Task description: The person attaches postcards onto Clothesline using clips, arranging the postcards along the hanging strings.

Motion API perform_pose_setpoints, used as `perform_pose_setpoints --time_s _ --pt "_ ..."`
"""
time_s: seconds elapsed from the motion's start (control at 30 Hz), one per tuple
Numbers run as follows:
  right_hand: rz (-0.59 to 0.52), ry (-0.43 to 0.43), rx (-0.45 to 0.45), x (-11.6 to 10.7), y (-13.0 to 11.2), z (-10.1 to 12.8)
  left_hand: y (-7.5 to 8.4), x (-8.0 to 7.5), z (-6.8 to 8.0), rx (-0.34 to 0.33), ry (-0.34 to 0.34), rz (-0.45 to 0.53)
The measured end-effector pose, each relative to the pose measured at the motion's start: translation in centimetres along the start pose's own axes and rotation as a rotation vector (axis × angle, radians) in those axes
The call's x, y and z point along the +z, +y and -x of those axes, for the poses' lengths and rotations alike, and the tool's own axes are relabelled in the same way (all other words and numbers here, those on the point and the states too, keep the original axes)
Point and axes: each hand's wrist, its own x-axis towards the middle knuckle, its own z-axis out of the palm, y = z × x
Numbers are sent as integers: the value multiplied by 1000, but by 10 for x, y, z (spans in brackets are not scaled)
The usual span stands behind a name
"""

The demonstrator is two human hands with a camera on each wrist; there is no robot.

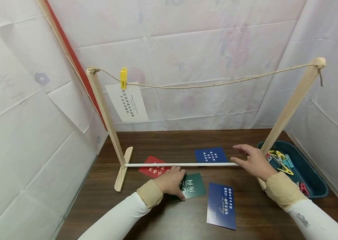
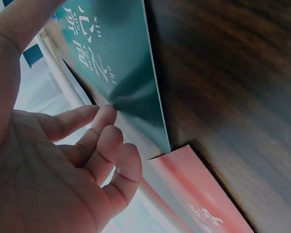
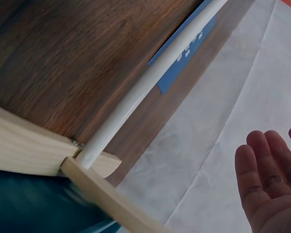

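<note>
While the right fingers (image 1: 243,148) stand wide, the green card (image 1: 195,185) lies partly beneath the spread left fingers (image 1: 176,169).

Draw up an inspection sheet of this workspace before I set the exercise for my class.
Surface: dark wood-grain table.
Job's things: green card at the left hand; red card, near blue card and far blue card on the table; white card hung from rope by yellow clip; wooden frame with white rod.
Clutter: assorted clothespins jumbled in teal tray.
Hands: left hand touches green card, grip unclear; right hand near white rod's right end, holding nothing.
Cables: nothing seen.
Surroundings: pale patterned sheeting behind and both sides.
</note>
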Motion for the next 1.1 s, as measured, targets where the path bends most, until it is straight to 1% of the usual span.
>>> perform_pose_setpoints --time_s 0.13,0.37,0.5,0.6,0.7,0.87,0.97,1.1 --pt "1 19 -21 -4 3 4 -1 -1 1 4 7 -12" --pt "15 74 -63 -11 8 13 -2 -1 1 12 25 -66" --pt "18 87 -54 -14 11 17 0 -3 1 31 41 -77" --pt "16 97 -39 -16 12 19 1 -5 1 39 56 -64" --pt "21 94 -8 -18 13 21 1 -7 1 32 75 -8" --pt "21 64 52 -23 18 27 -2 -13 0 1 86 153" --pt "20 82 35 -25 23 30 -3 -18 1 -20 91 227" --pt "52 140 -24 -27 28 33 -4 -24 4 -29 99 274"
